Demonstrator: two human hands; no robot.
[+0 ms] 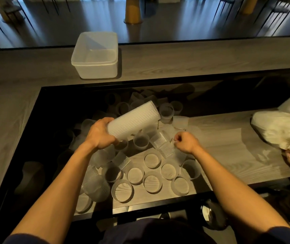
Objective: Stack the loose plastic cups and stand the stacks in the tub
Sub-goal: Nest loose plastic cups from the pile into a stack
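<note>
**Dim counter: one stack in hand, tub unfilled**

Dark wood-grain counter [228, 141] in a dim room, littered with loose ribbed cups [141, 140], some upright, some tipped. On the raised ledge behind, well apart from them, a translucent tub [95, 69], apparently with nothing in it. Left hand [100, 133] clamped round one end of a long, tilted cup stack [133, 120]. Right hand [186, 142] curled just beside a tipped cup [161, 144], hold impossible to tell. Early going, by the look: dozens left to stack. No brand or writing legible.
</note>
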